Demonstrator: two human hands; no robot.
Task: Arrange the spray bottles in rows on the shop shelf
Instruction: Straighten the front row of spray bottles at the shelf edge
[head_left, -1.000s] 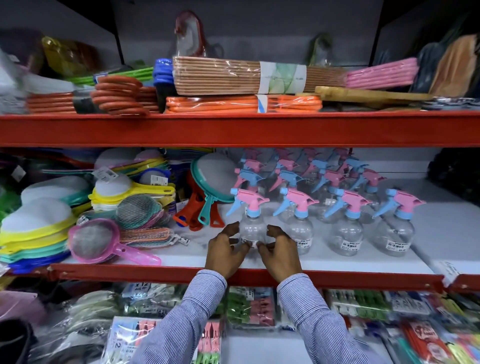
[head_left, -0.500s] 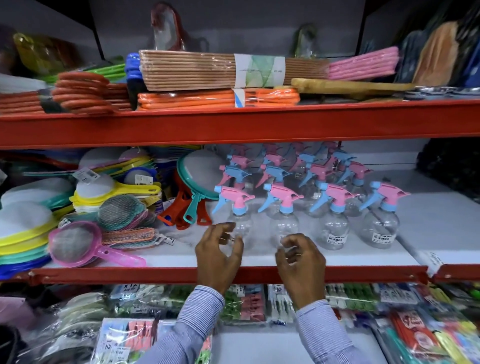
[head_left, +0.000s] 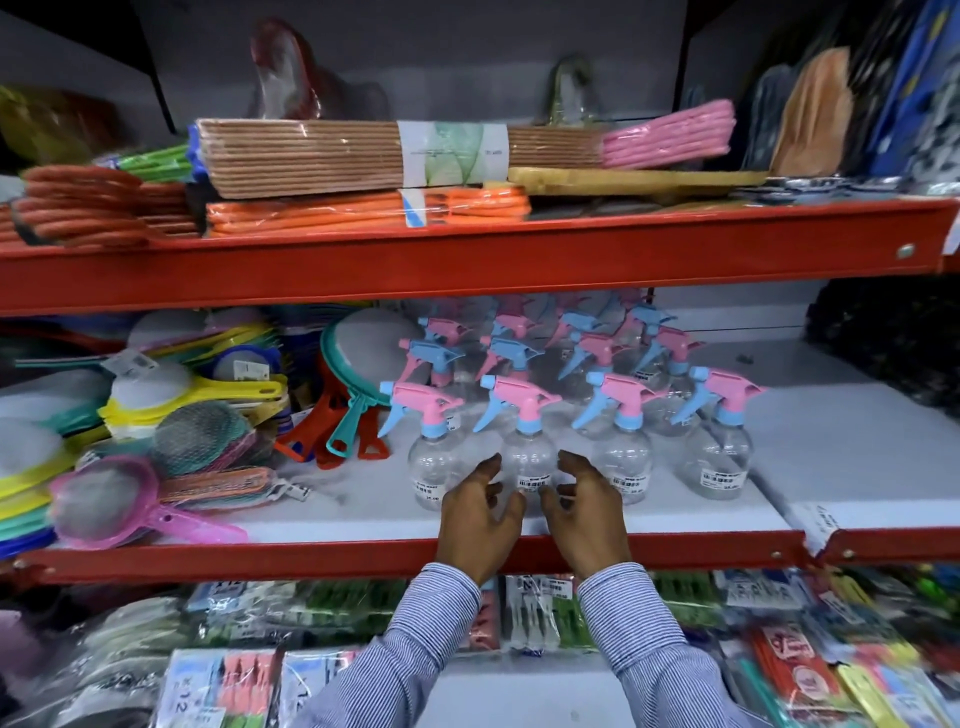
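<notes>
Several clear spray bottles with pink and blue trigger heads stand in rows on the white middle shelf (head_left: 363, 509). The front row's second bottle (head_left: 527, 447) stands between my two hands. My left hand (head_left: 480, 512) is at its left side and my right hand (head_left: 584, 512) at its right, fingers curled and apart, close to the bottle's base. I cannot tell whether the fingertips touch it. The leftmost front bottle (head_left: 434, 457) is partly hidden by my left hand. Two more front bottles (head_left: 621, 452) (head_left: 722, 447) stand to the right.
Plastic strainers (head_left: 135, 499) and coloured paddles (head_left: 337, 421) crowd the shelf's left half. The red shelf lip (head_left: 311, 558) runs under my wrists. Bare white shelf (head_left: 841, 441) lies right of the bottles. Packaged goods (head_left: 545, 608) fill the shelf below; stacked mats (head_left: 337, 156) lie above.
Both hands have shifted right from the leftmost front bottle and drawn together around the second bottle. The view has shifted slightly.
</notes>
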